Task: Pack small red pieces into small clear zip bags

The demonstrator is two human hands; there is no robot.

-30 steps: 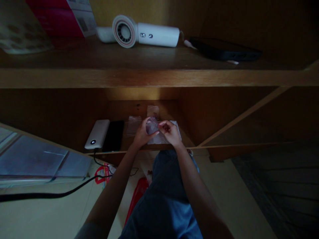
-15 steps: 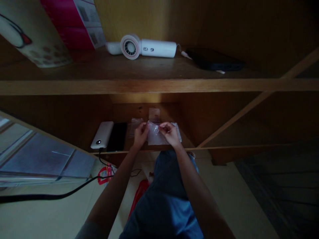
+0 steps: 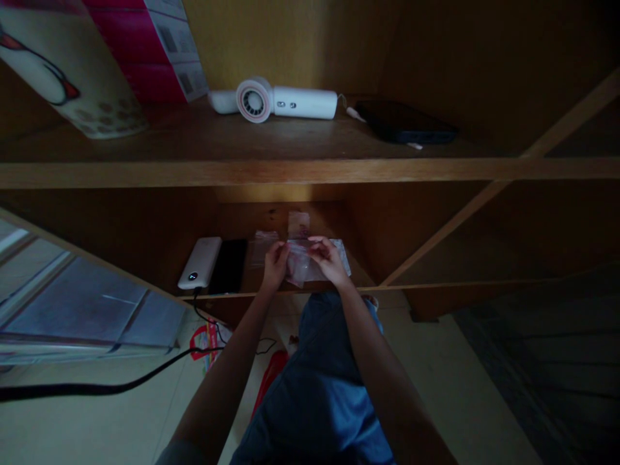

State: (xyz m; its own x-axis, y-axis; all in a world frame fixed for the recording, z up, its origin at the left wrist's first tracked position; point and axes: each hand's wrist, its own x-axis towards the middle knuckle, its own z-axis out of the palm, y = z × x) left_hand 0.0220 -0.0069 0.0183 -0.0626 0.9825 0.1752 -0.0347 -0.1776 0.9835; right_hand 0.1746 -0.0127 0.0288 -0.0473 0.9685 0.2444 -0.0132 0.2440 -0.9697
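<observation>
Plastic bag (image 3: 299, 266) pinched between both hands
Left hand (image 3: 275, 265) and right hand (image 3: 329, 260) each grip a top corner; bag hangs crumpled, long axis roughly left-right, over the lower shelf (image 3: 368, 284).

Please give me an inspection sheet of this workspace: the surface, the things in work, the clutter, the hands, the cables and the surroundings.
Surface: lower wooden shelf, dim; upper wooden shelf above it.
Things in work: small clear plastic bag, held between both hands over the lower shelf; contents too dark to tell.
Clutter: more clear bags behind; white power bank beside a black phone; above, a white handheld fan, a dark flat device, a pink box.
Hands: left hand and right hand pinch the bag with their fingers.
Cables: black cable from the power bank down over the floor.
Surroundings: pale floor, red item beside the knee.
</observation>
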